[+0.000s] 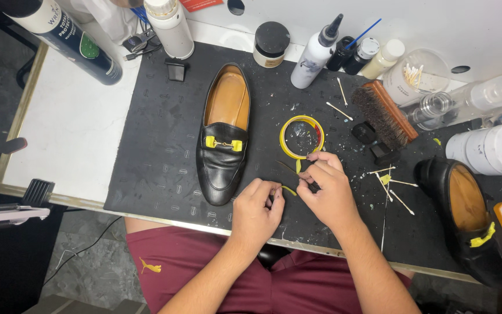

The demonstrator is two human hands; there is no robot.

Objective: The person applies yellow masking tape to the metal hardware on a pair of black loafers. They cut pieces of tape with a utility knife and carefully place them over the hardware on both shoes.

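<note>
Tape is the thing in hand: a short yellow strip [289, 190] runs between the two hands, just above the black mat [158, 151]. The left hand [255, 212] pinches its near end, fingers [273, 192] curled narrow around it. The right hand [326, 189] has its fingers [306, 185] drawn close together at the other end of the strip, with something thin and dark held among them that I cannot make out. The yellow tape roll [301, 137] lies flat on the mat just beyond the right hand, nearly touching its knuckles.

Both forearms come up from the lower edge over dark red shorts, wrists roughly level, the hands almost meeting near the front edge of the worktop [71, 128].

A black loafer [223, 136] lies just left of the hands, toe toward the person, with yellow tape on both sides of its metal bar. A second black shoe [466, 218] sits well to the right. Cotton swabs [393, 189] are scattered right of the right hand, and a wooden brush [386, 113] and bottles crowd the far side. The mat left of the loafer is open.
</note>
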